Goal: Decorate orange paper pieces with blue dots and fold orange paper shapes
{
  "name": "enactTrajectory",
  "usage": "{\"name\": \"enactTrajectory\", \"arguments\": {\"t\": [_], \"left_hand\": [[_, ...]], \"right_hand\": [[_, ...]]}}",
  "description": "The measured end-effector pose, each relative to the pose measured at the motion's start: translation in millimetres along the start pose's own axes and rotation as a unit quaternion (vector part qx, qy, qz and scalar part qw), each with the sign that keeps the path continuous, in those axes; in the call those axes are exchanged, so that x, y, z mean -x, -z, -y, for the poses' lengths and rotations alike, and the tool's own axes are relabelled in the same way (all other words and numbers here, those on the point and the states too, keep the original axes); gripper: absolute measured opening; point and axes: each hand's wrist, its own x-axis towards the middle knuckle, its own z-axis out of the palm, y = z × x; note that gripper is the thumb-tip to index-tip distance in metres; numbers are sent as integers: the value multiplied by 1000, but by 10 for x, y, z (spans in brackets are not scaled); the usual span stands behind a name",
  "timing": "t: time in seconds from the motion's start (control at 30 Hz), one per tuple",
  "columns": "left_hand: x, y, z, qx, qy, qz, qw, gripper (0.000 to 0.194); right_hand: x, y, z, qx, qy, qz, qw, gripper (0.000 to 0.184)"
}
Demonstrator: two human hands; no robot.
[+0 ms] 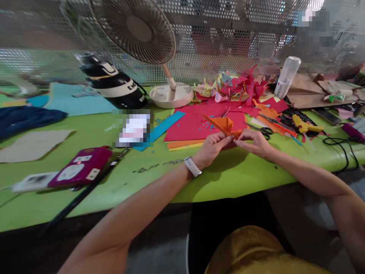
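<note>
An orange folded paper crane is held between both hands above the near edge of the green table. My left hand, with a white watch band at the wrist, pinches its lower part between thumb and fingers. From the other side my right hand pinches the crane's small right end, its fingertips close to the left thumb. A long orange point sticks out to the upper left. Just behind lies a stack of red paper sheets with orange and yellow edges below.
Colourful folded paper cranes are heaped at the back. Black scissors and a yellow glue gun lie to the right. Leftward are a fan, a black bottle, blurred-out phone and purple power block.
</note>
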Motion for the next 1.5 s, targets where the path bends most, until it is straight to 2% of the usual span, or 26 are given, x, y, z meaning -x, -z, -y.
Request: {"name": "enactTrajectory", "arguments": {"t": [0.1,0.27,0.33,0.47,0.57,0.7,0.9,1.1,1.33,1.5], "left_hand": [[-17,7,-15,18,-16,-12,1000,33],[-30,21,-7,18,-64,-61,996,25],[-21,15,-12,-4,-80,-76,994,23],[21,-36,-54,-51,-88,-73,992,26],[45,-74,-71,-63,-98,-66,991,28],[43,-71,-38,-63,-100,-67,991,27],[9,-47,-1,17,-76,-41,996,17],[5,-49,4,28,-59,-40,997,18],[-7,-50,29,29,-73,-20,997,23],[-22,12,50,-9,-53,-68,996,25]], "right_hand": [[4,18,21,-10,12,-32,999,21],[-13,49,-17,-45,-29,-164,985,27],[-19,47,-38,-63,-73,-140,986,35],[-27,-12,-50,-116,-121,0,986,49],[-44,-61,-37,-169,-127,32,977,53],[-60,-69,-5,-190,-134,35,972,53],[-66,-61,18,-212,-144,37,966,51],[-59,-74,-32,-231,-160,42,959,52],[-47,-66,-55,-234,-163,20,958,52],[-58,-70,-75,-223,-163,9,961,51]]}}
